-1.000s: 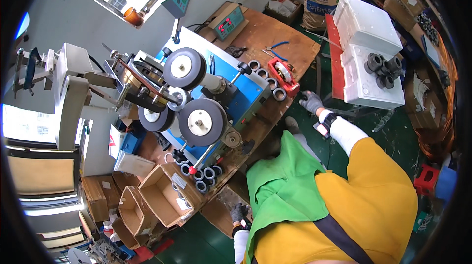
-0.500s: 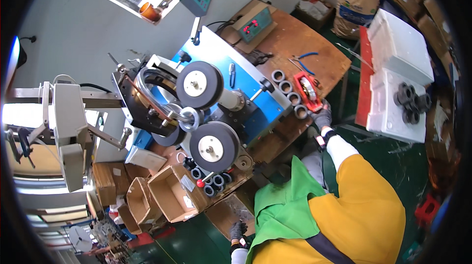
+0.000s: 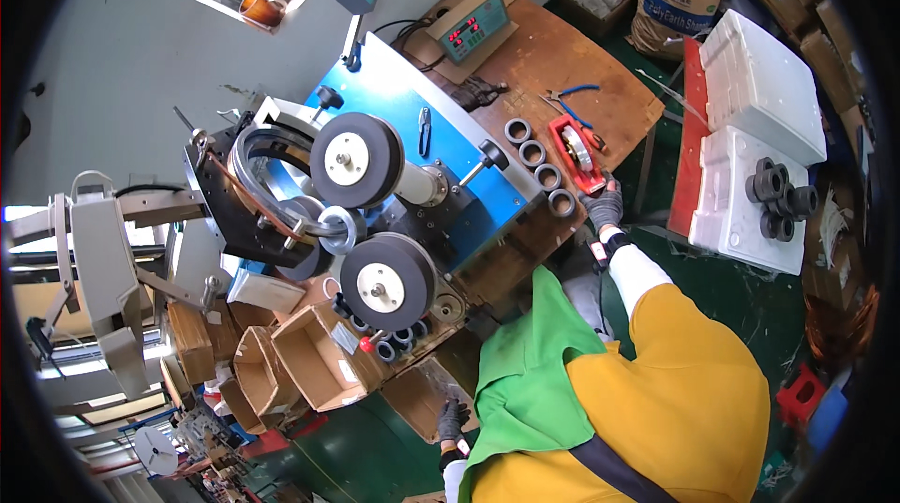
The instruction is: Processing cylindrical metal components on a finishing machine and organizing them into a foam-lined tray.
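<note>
My right hand (image 3: 605,207), in a dark grey glove, is at the near end of a red tape dispenser (image 3: 568,145) on the wooden table. Thumb and fingers lie on either side of that end and appear closed on it. The dispenser holds a pale roll. Beside it a row of several dark rings (image 3: 532,153) stands along the table. My left hand (image 3: 453,419), also gloved, hangs low by an open cardboard box (image 3: 412,402), fingers loosely apart and holding nothing visible.
A winding machine with black rollers (image 3: 356,161) stands on a blue plate (image 3: 375,81). Blue-handled pliers (image 3: 574,102) and a control box (image 3: 473,27) lie farther back. White foam boxes (image 3: 741,189) carry more rings (image 3: 780,194) at right. Cardboard boxes (image 3: 323,367) stand at lower left.
The whole view has shifted, moving the bench up and left in the picture. My right hand stays at the dispenser's end. My left hand stays low by the box.
</note>
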Tool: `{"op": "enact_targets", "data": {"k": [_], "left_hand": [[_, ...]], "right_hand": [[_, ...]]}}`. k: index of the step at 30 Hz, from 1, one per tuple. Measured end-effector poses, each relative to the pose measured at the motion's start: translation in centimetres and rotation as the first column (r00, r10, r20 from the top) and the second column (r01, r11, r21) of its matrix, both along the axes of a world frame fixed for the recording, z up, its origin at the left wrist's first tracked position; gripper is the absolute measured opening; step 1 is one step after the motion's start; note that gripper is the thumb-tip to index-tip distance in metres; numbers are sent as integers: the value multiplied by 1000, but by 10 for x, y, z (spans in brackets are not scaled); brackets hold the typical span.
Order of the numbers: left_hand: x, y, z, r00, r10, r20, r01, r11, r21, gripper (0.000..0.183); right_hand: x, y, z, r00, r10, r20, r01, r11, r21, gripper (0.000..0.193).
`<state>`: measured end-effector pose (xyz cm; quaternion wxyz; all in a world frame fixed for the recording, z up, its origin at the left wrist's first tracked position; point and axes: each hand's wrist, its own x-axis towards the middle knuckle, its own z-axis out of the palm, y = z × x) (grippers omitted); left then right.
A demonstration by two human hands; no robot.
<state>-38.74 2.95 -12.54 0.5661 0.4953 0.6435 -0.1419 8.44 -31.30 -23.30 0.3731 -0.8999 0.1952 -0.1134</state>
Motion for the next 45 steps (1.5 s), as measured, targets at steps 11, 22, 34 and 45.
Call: {"op": "enact_targets", "data": {"k": [11, 22, 34, 45], "left_hand": [[19, 19, -38, 862, -506, 33, 495, 854, 161, 29], [149, 33, -62, 771, 281, 571, -129, 948, -291, 34], [229, -8, -43, 405, 828, 388, -448, 549, -706, 55], [221, 2, -73, 376, 857, 353, -498, 508, -702, 55]], "right_hand": [[-51, -87, -33, 939, 176, -297, -53, 923, 380, 91], [-122, -145, -13, 465, 491, -737, -338, 868, 365, 28], [-146, -187, 56, 724, 377, -578, -224, 920, 321, 22], [-168, -207, 41, 675, 297, -676, -86, 941, 328, 21]]}}
